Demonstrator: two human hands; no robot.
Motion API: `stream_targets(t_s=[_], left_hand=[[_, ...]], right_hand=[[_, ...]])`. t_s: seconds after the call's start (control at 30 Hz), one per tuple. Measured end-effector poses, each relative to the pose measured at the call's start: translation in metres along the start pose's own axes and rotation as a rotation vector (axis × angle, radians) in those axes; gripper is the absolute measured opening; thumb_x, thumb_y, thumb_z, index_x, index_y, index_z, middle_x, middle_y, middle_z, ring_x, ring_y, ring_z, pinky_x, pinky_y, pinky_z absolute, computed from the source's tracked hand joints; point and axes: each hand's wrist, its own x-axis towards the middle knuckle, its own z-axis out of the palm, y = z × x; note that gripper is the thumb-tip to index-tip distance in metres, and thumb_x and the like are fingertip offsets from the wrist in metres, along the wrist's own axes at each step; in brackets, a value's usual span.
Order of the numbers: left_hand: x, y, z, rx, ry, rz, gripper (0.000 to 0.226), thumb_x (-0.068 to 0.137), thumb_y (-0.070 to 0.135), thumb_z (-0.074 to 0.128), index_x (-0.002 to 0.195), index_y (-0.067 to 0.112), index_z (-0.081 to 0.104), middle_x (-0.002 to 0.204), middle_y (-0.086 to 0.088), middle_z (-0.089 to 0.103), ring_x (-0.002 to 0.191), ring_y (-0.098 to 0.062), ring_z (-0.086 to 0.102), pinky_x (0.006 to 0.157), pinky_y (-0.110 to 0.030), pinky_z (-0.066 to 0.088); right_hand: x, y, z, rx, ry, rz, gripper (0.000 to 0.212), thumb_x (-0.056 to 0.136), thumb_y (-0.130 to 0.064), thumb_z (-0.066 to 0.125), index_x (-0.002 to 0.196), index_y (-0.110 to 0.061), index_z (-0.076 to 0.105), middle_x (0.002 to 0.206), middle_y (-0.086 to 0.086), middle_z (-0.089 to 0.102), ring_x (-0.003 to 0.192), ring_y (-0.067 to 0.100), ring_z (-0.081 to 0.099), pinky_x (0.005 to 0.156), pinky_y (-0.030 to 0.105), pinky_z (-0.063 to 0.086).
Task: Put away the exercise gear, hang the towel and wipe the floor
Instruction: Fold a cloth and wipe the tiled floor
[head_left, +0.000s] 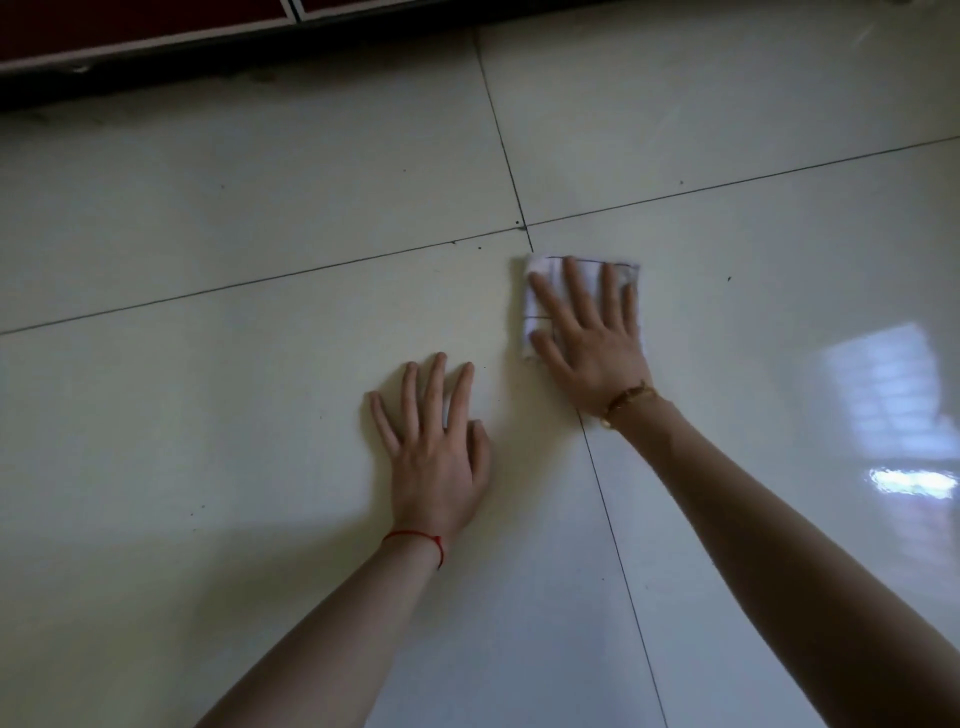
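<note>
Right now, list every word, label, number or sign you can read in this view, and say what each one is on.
None: no readable text anywhere in this view.
Folded cloth under the right hand: only thin dark lines, no letters.
Floor tiles: plain, only grout lines and specks.
Dark red furniture at the top: no markings.
Left hand covers bare tile.

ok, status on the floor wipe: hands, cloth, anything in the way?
Right hand flat on folded white cloth, near the grout cross. Left hand flat on glossy pale tiled floor, bracing. Small dark specks about; path open.
</note>
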Motion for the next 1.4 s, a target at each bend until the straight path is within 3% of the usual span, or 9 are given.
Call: stream_targets(t_s=[0.1,0.23,0.5,0.67,0.77,0.93,1.03,1.3,1.4], left_hand=[[0.000,0.001,-0.001,-0.009,-0.013,-0.008,0.058,0.092,0.031,0.041,0.150,0.025,0.035,0.161,-0.002,0.024,0.150,-0.028,0.014,0.115,-0.065,0.008],[0.000,0.000,-0.001,0.008,-0.017,0.000,0.058,0.093,0.033,0.037,0.150,0.024,0.034,0.160,-0.003,0.025,0.150,-0.029,0.015,0.115,-0.065,0.009],[-0.001,-0.001,0.002,-0.003,0.006,0.000,0.059,0.091,0.033,0.039,0.149,0.024,0.036,0.160,-0.002,0.027,0.149,-0.029,0.018,0.116,-0.064,0.008],[-0.002,-0.001,0.004,-0.060,0.039,-0.005,0.056,0.091,0.029,0.038,0.146,0.023,0.040,0.159,0.000,0.030,0.149,-0.028,0.020,0.117,-0.062,0.007],[-0.003,-0.002,0.005,-0.069,0.052,-0.003,0.056,0.090,0.026,0.039,0.146,0.024,0.040,0.158,0.001,0.030,0.149,-0.027,0.019,0.117,-0.062,0.007],[-0.003,-0.002,0.008,-0.047,0.052,0.001,0.054,0.093,0.026,0.038,0.147,0.024,0.038,0.158,0.000,0.030,0.149,-0.028,0.018,0.116,-0.063,0.008],[-0.003,-0.001,0.010,-0.016,0.040,0.003,0.054,0.095,0.027,0.036,0.148,0.023,0.036,0.158,-0.002,0.029,0.148,-0.030,0.019,0.115,-0.065,0.010],[-0.006,0.005,0.013,0.016,0.011,-0.016,0.055,0.097,0.028,0.029,0.151,0.018,0.033,0.160,-0.006,0.027,0.148,-0.035,0.021,0.113,-0.068,0.016],[-0.010,0.000,0.012,0.002,0.004,0.004,0.056,0.097,0.031,0.026,0.151,0.018,0.033,0.160,-0.006,0.028,0.147,-0.033,0.024,0.114,-0.066,0.018]], right_hand=[[0.008,0.036,-0.006,0.021,0.018,0.217,0.066,0.087,-0.062,0.013,0.149,-0.041,0.004,0.160,0.000,-0.003,0.143,0.041,-0.009,0.114,0.053,-0.009],[0.041,0.038,-0.014,0.054,0.023,0.436,0.062,0.093,-0.057,0.023,0.149,-0.039,0.002,0.160,0.002,-0.006,0.142,0.041,-0.013,0.114,0.057,-0.008],[0.026,-0.037,0.001,0.027,-0.012,0.109,0.061,0.095,-0.053,0.025,0.149,-0.039,0.002,0.160,0.001,-0.005,0.142,0.043,-0.013,0.114,0.055,-0.010],[-0.028,-0.031,0.008,0.036,-0.008,0.016,0.062,0.092,-0.058,0.018,0.149,-0.041,0.001,0.160,-0.002,-0.006,0.143,0.039,-0.014,0.115,0.054,-0.007],[-0.056,-0.004,0.006,0.034,-0.006,0.074,0.063,0.089,-0.062,0.012,0.148,-0.044,0.000,0.159,-0.004,-0.005,0.144,0.038,-0.013,0.116,0.053,-0.006],[-0.075,0.052,-0.007,0.061,-0.008,0.391,0.067,0.085,-0.063,0.009,0.148,-0.043,-0.001,0.160,-0.001,-0.008,0.143,0.038,-0.014,0.115,0.052,-0.011],[-0.080,0.052,-0.009,0.069,-0.032,0.477,0.067,0.086,-0.060,0.010,0.149,-0.040,-0.002,0.159,0.001,-0.009,0.142,0.039,-0.015,0.114,0.053,-0.012],[-0.159,-0.025,0.014,0.044,-0.043,0.139,0.062,0.092,-0.058,0.014,0.149,-0.041,-0.001,0.159,-0.002,-0.007,0.143,0.039,-0.016,0.115,0.055,-0.006],[-0.189,-0.023,0.020,0.029,-0.041,0.110,0.060,0.093,-0.057,0.018,0.148,-0.042,-0.002,0.159,-0.003,-0.007,0.143,0.037,-0.015,0.116,0.055,-0.003]])
